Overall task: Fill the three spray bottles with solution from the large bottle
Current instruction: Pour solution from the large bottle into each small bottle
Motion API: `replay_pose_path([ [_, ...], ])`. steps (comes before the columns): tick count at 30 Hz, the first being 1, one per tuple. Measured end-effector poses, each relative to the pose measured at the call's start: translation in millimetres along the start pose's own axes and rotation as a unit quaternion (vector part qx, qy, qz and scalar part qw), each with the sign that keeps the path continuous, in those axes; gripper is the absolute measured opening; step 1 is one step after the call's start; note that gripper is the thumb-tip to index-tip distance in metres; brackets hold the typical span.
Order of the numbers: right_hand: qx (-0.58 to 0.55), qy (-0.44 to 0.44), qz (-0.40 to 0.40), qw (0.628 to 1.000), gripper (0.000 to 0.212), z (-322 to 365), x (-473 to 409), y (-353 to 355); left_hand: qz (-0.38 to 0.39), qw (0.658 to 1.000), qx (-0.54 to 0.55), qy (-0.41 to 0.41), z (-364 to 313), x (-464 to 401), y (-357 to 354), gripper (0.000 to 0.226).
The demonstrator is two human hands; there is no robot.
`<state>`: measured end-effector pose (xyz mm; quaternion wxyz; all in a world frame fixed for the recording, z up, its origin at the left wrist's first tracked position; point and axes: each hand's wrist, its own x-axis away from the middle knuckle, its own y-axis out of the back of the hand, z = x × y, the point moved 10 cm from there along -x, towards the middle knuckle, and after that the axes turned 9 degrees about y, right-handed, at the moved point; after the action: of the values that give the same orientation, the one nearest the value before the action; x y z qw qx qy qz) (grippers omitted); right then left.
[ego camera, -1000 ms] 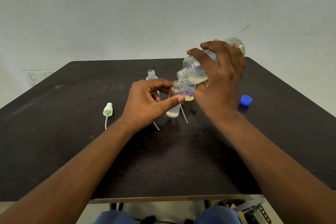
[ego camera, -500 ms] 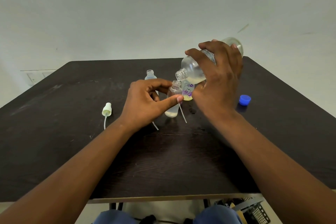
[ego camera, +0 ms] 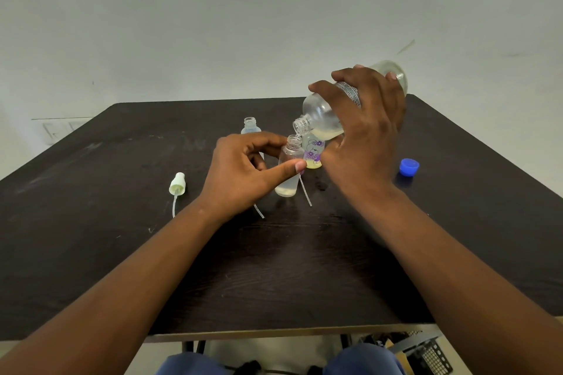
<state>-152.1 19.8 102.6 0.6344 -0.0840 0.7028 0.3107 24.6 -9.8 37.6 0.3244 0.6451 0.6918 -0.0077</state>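
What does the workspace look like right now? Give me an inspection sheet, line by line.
Surface: dark wooden table, scuffed, with a small wet spot right of the clear spray bottle.
Job's things: large bottle tilted, mouth over the clear spray bottle, which holds a little liquid; patterned spray bottle behind it, partly filled; third spray bottle uncapped at the back.
Clutter: white spray head lying left; two dip tubes near the clear bottle; blue cap at right.
Grippers: left hand steadies the clear spray bottle; right hand grips the large bottle.
Cables: nothing seen.
Surroundings: plain wall; black crate under the table.
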Motion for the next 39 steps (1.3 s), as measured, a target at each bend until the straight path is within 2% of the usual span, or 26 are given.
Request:
replay_pose_path([
  [39, 0.003, 0.009, -0.001, 1.000, 0.066, 1.1, -0.3, 0.3, 0.004, 1.000, 0.011, -0.003, -1.5, -0.5, -1.2, 0.031],
])
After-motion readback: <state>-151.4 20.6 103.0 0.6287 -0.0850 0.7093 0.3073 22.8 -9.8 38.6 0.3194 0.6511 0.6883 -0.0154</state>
